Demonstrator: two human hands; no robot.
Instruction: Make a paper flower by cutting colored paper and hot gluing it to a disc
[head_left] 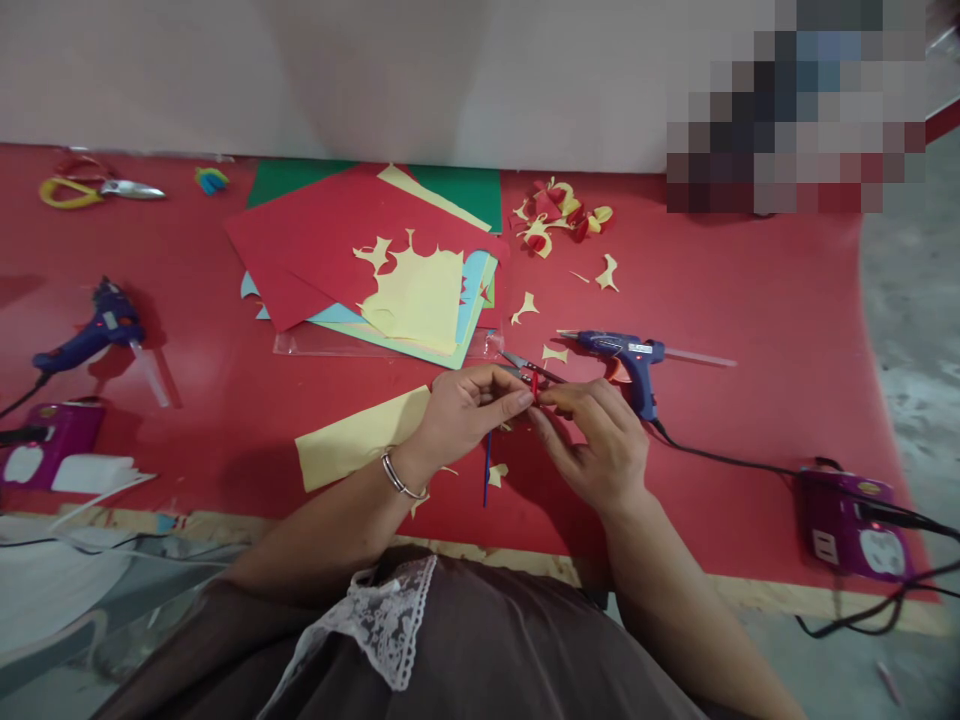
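Between the fingertips of both hands is a small red paper piece (535, 386), partly covered by the fingers. My left hand (472, 408) pinches it with thumb and forefinger from one side. My right hand (600, 435) pinches it from the other side. Just beyond the hands, a pair of scissors (517, 362) lies on the table, its handles hidden. A thin blue stick (486, 475) lies below my left hand. Beside my left wrist rests a pale yellow paper strip (360, 435). A blue glue gun (626, 355) lies right of my right hand, a clear glue stick in its back.
Stacked coloured paper (315, 250) lies at the table's back middle, near a heap of red and yellow cut pieces (555, 210). Another glue gun (105, 325) and yellow-handled scissors (90, 190) are at left. Purple power boxes (847, 500) with cords stand at both sides.
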